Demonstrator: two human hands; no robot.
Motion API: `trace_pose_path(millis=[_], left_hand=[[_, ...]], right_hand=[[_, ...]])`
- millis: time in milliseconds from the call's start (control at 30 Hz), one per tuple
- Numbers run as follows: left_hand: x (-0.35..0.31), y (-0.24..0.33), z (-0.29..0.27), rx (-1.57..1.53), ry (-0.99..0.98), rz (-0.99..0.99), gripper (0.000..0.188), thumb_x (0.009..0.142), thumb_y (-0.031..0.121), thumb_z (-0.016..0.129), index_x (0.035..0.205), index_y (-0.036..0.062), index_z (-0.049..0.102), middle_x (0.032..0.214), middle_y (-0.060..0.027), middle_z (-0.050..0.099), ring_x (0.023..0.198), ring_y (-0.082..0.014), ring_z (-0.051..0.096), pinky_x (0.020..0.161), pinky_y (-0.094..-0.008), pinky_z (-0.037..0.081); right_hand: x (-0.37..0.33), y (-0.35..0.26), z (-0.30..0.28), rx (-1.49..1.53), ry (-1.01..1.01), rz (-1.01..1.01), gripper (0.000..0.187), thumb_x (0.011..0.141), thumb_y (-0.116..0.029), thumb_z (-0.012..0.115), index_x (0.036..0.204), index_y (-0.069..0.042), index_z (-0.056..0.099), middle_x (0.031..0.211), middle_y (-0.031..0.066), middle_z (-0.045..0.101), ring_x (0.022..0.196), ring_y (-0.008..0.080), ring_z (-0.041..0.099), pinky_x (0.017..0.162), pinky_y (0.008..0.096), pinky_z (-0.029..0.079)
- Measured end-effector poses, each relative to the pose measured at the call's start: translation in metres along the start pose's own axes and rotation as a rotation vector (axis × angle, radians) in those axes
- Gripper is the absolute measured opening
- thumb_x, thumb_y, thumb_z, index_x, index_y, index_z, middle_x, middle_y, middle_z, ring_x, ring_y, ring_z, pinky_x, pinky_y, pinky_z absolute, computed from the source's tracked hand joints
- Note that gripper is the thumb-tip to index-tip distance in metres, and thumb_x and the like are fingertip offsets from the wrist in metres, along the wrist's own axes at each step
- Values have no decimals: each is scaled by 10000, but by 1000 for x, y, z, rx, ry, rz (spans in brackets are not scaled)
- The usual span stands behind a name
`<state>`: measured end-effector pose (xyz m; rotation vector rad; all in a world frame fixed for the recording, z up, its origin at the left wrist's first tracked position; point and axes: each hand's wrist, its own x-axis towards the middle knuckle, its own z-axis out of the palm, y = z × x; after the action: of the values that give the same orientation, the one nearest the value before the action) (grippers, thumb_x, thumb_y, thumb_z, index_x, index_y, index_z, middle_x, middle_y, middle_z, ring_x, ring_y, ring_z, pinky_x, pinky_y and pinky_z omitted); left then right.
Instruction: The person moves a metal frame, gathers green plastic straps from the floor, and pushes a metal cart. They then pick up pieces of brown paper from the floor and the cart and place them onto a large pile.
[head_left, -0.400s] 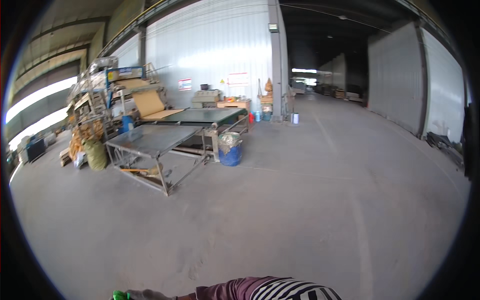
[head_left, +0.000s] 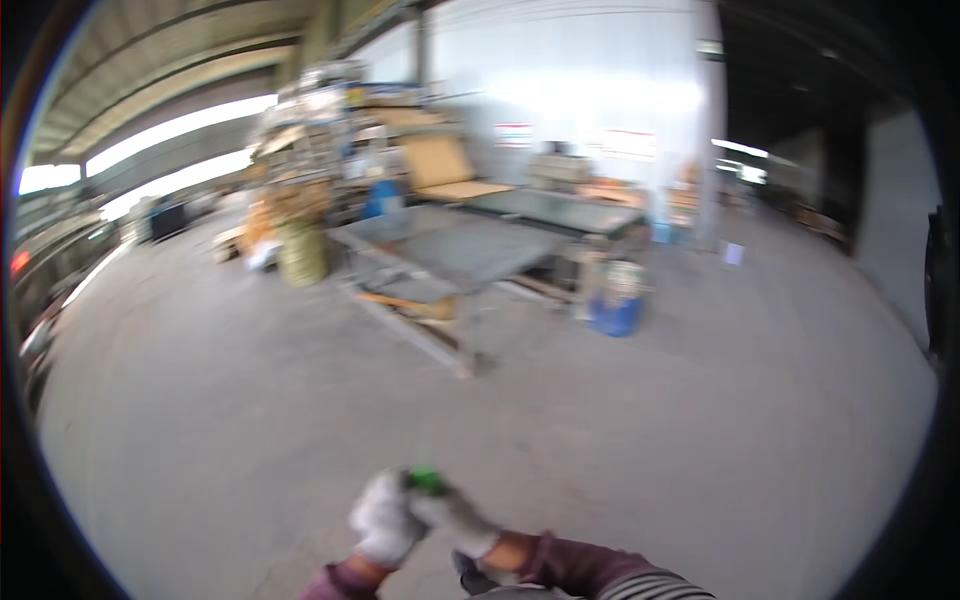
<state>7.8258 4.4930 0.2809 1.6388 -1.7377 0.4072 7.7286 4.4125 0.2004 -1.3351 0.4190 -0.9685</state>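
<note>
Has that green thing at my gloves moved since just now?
Yes; judged against the metal-framed table, the green object has moved up and slightly right in view, closer to it.

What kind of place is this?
It's probably a factory or big workshop: there's bulky machinery with a brown sheet on it, a metal-framed table in front, and a high roof overhead.

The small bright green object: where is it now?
The small bright green object sits low in the head view, left of centre, where the white-gloved left hand and right hand meet.
</note>
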Motion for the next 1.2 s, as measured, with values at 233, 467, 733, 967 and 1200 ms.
trace_pose_path(millis=[233,467,733,967,1200], left_hand=[[128,-211,72,-578,-262,-432,460,768,129,706,1188,72,528,1210,-118,547,1087,-251,572,882,-346,490],[93,-480,49,-869,879,-1394,390,825,125,610,1195,88,492,881,-36,547,675,-146,546,598,-324,510],[203,-765,124,-720,1039,-1586,319,866,302,617,1092,83,563,736,-38,530,529,-135,501,431,-298,457],[560,-921,242,-1043,-149,-1086,234,893,133,580,1090,10,600,805,-72,618,651,-146,614,584,-267,519],[538,-1233,406,-26,-397,-888,367,830,405,597,1019,93,641,961,-172,661,898,-371,620,775,-451,502]], right_hand=[[283,116,15,334,98,254,282,909,-286,578,1105,-93,639,824,44,667,763,144,626,692,310,516],[576,151,60,-683,-285,-120,234,884,-267,589,1017,-80,631,850,170,664,745,334,653,638,408,506],[796,361,-84,-863,-142,649,398,859,-358,619,1126,-63,622,999,196,672,872,354,660,718,440,510],[718,401,-247,-1261,84,1285,473,863,-465,532,1126,-87,645,1075,179,662,990,361,624,843,461,477],[970,511,-233,-1282,-48,1227,429,857,-432,528,1100,-101,652,1051,159,668,963,352,631,828,469,482]])
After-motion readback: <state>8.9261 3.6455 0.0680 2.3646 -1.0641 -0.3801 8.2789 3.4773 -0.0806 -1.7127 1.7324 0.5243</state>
